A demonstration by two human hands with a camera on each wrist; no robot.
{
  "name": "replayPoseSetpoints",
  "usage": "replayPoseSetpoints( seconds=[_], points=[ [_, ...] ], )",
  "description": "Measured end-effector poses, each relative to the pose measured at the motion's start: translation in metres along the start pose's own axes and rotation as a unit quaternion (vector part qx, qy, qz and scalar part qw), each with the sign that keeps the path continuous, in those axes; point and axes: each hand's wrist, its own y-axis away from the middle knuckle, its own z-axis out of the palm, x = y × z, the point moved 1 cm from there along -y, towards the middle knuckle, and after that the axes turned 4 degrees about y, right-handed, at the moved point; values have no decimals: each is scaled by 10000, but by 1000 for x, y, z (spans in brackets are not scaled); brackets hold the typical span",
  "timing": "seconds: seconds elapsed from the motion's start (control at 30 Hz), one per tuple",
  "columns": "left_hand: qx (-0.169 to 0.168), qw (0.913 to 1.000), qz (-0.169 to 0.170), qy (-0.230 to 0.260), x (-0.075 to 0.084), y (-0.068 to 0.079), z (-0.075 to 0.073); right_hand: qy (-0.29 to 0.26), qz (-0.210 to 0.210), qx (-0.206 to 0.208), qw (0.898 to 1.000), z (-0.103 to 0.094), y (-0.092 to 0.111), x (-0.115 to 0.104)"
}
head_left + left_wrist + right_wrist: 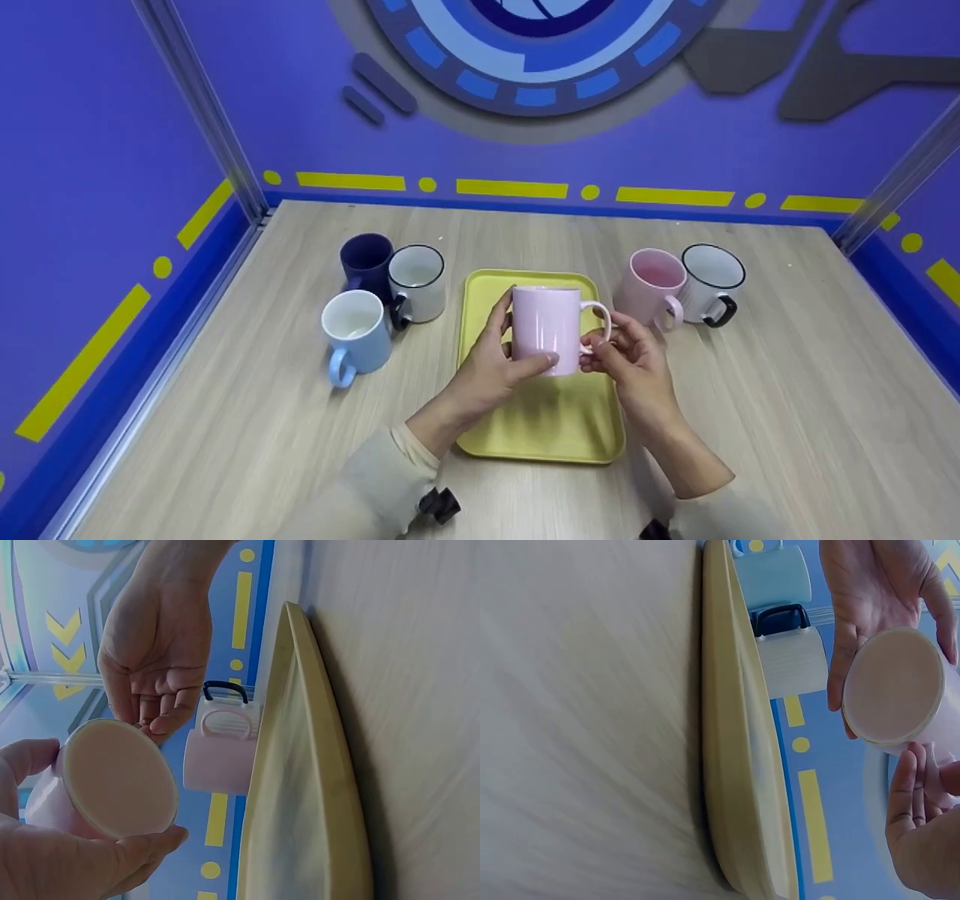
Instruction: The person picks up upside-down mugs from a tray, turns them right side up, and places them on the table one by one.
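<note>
A glossy pink mug (547, 330) is held upright above the yellow tray (540, 442). My left hand (495, 360) grips its body from the left, thumb across the front and fingers behind. On the other side, my right hand (634, 364) pinches the lower part of the handle (606, 319) between thumb and fingers. Both wrist views show the mug's pale round base (120, 778) raised off the tray. In the right wrist view the right fingers (907, 791) are at the handle, just under the mug's body.
Left of the tray stand a dark navy mug (366, 259), a white mug with black rim (418, 289) and a light blue mug (360, 337). To its right are another pink mug (649, 289) and a black-handled white mug (709, 281). Blue panels (525, 161) bound the wooden table.
</note>
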Motion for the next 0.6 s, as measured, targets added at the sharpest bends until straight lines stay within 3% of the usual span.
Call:
replayPoseSetpoints(
  seconds=[0.27, 0.6],
  points=[
    [29, 9990, 156, -415, -4, 0, 1, 69, 26, 24, 10000, -1, 2, 3],
    [21, 9962, 531, -691, -7, 4, 0, 185, -281, -226, 9992, -2, 0, 6]
  ],
)
